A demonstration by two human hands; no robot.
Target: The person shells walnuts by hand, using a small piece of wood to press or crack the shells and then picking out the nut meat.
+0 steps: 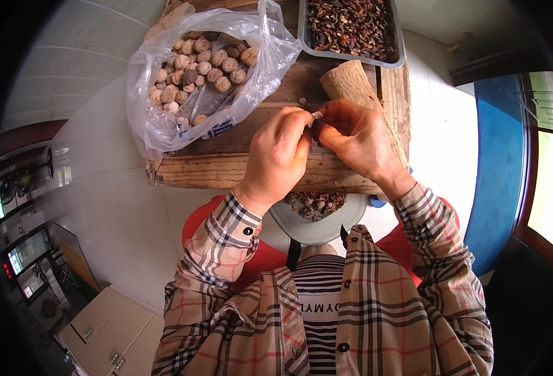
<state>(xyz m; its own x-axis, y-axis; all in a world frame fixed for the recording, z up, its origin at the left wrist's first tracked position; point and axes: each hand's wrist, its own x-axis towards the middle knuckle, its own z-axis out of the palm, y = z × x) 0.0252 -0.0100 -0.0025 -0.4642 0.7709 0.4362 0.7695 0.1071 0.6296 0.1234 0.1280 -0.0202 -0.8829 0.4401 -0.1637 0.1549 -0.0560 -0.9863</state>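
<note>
My left hand [279, 156] and my right hand [363, 139] meet above the front part of a wooden table. The fingertips of both are pinched around a small pale walnut piece [316, 115]. Something dark shows just below it, against the right fingers, too small to make out. Left of my hands lies a clear plastic bag [142, 119], its mouth wide, with several whole walnuts [202, 56] inside. Past my right hand, a short piece of log [350, 83] rests on the tabletop.
A grey tray [399, 57] heaped with brown walnut pieces [350, 28] stands at the table's far right. Below the front edge of the table [207, 170], a pale basin [317, 234] holds broken shells [314, 203]. Cream cabinets [110, 329] stand at the lower left.
</note>
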